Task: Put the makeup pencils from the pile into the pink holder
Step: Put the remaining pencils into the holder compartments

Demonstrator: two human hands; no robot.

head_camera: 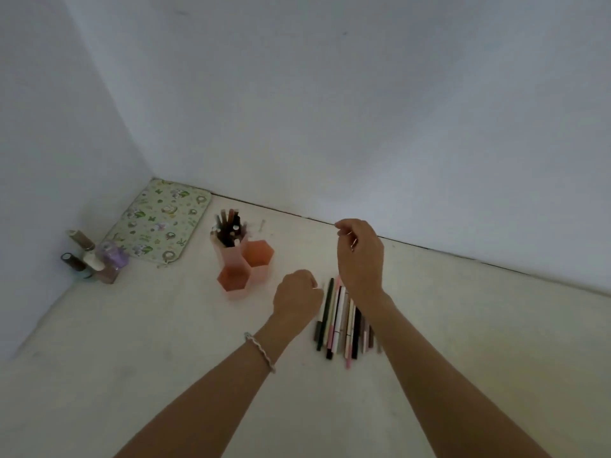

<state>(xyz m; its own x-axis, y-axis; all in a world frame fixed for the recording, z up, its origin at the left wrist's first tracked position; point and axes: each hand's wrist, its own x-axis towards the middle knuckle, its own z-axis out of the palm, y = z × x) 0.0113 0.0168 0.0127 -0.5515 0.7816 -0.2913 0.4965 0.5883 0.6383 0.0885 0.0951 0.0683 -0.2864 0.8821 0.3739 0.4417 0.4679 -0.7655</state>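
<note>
Head view: left hand [297, 295], right hand [360, 256] curled near pencil pile [340, 322]; contents of hands unclear.

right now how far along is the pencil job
Done: a bunch of pencils stands in the tall cell of the pink holder; its two lower cells look empty. In hand: the left hand grips what looks like a pale pencil beside the pile; the right hand is raised, fingers pinched, contents unclear. Left: roughly a dozen in that pile.
</note>
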